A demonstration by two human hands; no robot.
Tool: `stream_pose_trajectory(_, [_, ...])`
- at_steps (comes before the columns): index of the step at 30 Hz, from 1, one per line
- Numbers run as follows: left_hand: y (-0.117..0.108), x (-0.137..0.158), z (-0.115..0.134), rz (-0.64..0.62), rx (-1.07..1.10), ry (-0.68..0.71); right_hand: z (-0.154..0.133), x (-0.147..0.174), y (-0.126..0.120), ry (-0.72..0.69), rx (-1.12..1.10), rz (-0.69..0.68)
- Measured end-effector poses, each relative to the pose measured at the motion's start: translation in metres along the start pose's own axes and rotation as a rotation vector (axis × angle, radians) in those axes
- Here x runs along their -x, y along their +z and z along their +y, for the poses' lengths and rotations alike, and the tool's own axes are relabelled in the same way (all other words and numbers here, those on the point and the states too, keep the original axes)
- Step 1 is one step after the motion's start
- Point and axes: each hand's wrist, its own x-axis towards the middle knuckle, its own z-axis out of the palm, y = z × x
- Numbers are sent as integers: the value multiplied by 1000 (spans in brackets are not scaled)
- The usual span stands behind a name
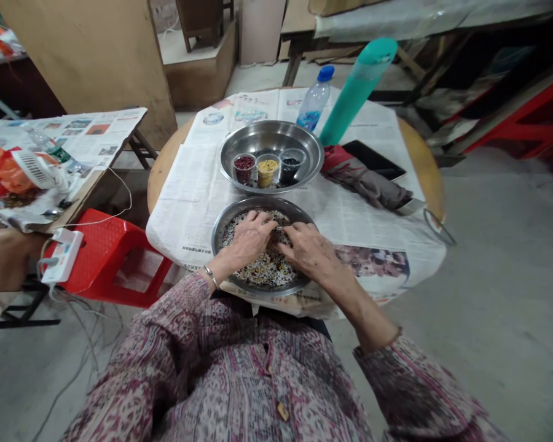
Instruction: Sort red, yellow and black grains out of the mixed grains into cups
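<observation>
A steel basin [217,240] in front of me holds a mix of white, dark, yellow and reddish grains and beans [268,270]. My left hand [253,234] reaches into it, fingers bent together with their tips down at the grains; anything between them is hidden. On the other side, my right hand [311,247] dips in with thumb and forefinger apart over the mix. Behind stands a second steel basin [271,130] with three clear cups: one of red beans [244,167], one of yellow grains [266,172], one of black beans [289,167].
Newspaper [184,202] covers the round table. A blue-capped bottle [314,98], a green cylinder [357,92], a folded umbrella [366,178] and a dark flat object [373,159] stand or lie behind right. Left are a red stool [115,258], power strip [63,255] and another person's leg [2,261].
</observation>
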Motion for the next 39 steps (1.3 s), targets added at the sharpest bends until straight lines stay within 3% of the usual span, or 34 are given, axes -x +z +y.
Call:
stream_pose_trajectory(3, [2,-11,-7,-52,-38,111,-4,10,3,-73,-48,-24])
stream_pose_trajectory(6, [-5,-11,-17,-101,-87,91,-8,12,6,-145,-144,-78])
stream_pose_trajectory(9, [-17,4,-27,-115,-168,-46,-10,11,4,-193,-203,-96])
stream_pose_trajectory(12, [-26,29,-30,-138,-171,-120,-7,15,1,-148,-147,-3])
stream_pose_trajectory(17, [-21,58,-14,-168,-2,13,0,27,14,-133,-104,45])
stream_pose_trajectory(20, [-12,53,-2,-206,79,78,-2,19,24,-184,-197,-6])
stream_pose_trajectory(23, [-5,34,-1,-190,62,64,-6,-3,22,-92,-196,-38])
stream_pose_trajectory(31, [-7,-3,-23,22,-87,-122,-15,-46,4,4,-22,21])
stream_pose_trajectory(35, [-11,0,-24,-78,-55,-102,-15,-47,5,-33,-46,-66])
stream_pose_trajectory(39, [-17,20,-17,-219,72,-28,-10,-30,-1,-106,-204,-215])
